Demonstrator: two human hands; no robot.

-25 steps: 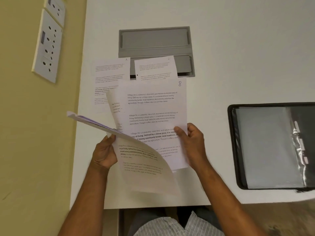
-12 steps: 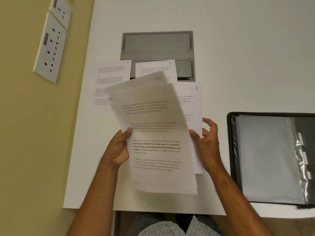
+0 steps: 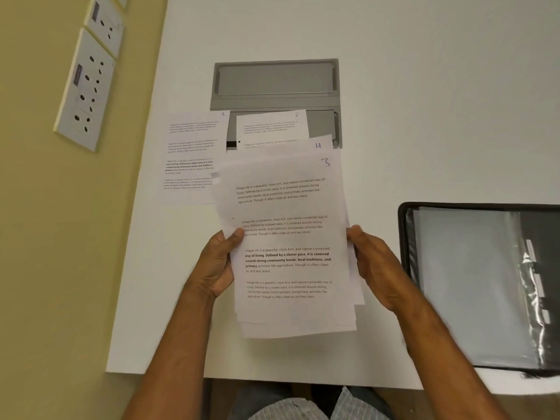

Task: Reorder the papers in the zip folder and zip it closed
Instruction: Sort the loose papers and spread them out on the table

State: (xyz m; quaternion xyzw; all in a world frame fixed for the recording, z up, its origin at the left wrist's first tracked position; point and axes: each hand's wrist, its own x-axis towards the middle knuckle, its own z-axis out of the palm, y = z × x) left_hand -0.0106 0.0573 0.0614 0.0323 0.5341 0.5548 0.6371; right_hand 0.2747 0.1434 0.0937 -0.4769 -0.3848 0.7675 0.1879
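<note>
A stack of papers (image 3: 288,247) is held above the table's (image 3: 424,116) near edge, gripped at its sides by the left hand (image 3: 216,265) and right hand (image 3: 377,268). The folder (image 3: 472,286) lies open at the right edge.

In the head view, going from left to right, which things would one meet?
Wall sockets → sheet marked 1 → left hand → held stack of papers with sheet 3 on top → right hand → open zip folder.
</note>
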